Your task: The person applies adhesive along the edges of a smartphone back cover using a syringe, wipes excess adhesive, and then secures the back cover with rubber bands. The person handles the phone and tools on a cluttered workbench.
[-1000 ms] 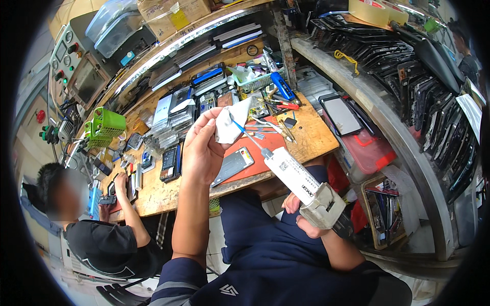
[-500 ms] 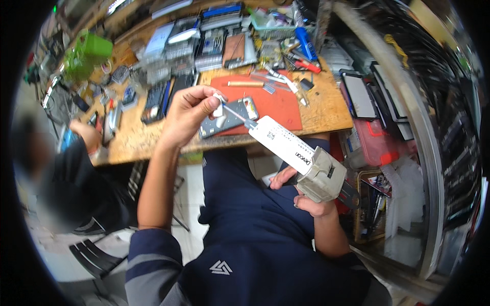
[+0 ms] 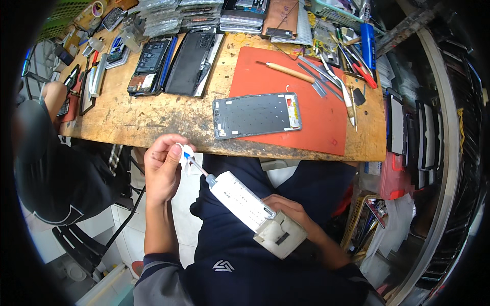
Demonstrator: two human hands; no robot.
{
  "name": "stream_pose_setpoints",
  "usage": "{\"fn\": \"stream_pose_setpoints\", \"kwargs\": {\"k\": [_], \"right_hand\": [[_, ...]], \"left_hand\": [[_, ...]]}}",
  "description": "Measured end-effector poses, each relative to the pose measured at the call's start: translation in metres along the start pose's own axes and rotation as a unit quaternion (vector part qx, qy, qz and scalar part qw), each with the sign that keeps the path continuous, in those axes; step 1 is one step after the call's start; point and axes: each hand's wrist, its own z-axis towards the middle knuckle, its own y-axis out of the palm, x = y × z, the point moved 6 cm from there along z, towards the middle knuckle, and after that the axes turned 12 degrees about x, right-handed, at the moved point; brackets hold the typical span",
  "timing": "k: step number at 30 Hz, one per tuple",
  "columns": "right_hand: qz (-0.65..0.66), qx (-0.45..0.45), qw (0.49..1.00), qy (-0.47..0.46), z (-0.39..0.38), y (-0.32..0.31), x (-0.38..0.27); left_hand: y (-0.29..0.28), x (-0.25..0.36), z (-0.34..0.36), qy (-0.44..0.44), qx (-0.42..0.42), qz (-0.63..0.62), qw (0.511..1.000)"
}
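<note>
Dispenser (image 3: 242, 204), white-barrelled with blocky beige rear, slanting over dark trousers (image 3: 320, 186), gripped by right hand (image 3: 290, 205), partly hidden behind; white tissue (image 3: 185, 165) pinched in left hand (image 3: 162, 171) at blue end of nozzle (image 3: 200, 170). Beyond, on scuffed bench (image 3: 122, 120): dark phone panel (image 3: 252, 115) overlapping orange mat (image 3: 324, 122), wooden-handled tool (image 3: 290, 72).

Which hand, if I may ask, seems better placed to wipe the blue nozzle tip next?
The left hand, I think: it pinches the white tissue at the blue nozzle tip, while the right hand holds the dispenser.

The cartridge (image 3: 239, 199) is white, its tip (image 3: 187, 155) blue, the mat (image 3: 321, 120) orange.
</note>
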Motion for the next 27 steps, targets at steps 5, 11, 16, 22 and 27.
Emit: {"fn": "stream_pose_setpoints", "kwargs": {"k": [5, 11, 16, 22, 27], "right_hand": [[-0.020, -0.007, 0.999, -0.049, 0.030, 0.004, -0.013], [0.009, 0.005, 1.000, -0.001, 0.037, -0.003, -0.021], [0.029, 0.013, 0.999, 0.039, 0.038, -0.012, -0.024], [0.045, 0.046, 0.976, 0.207, 0.021, -0.025, -0.018], [0.151, 0.090, 0.857, 0.485, -0.016, -0.041, -0.006]], "left_hand": [[-0.009, -0.001, 0.015, -0.025, 0.011, -0.067, 0.997], [0.002, 0.021, 0.030, 0.105, -0.032, 0.116, 0.987], [0.007, 0.029, 0.030, 0.159, 0.019, 0.204, 0.966], [-0.012, 0.031, 0.038, 0.173, 0.077, 0.121, 0.974], [-0.033, 0.023, 0.043, 0.117, 0.179, 0.091, 0.973]]}}
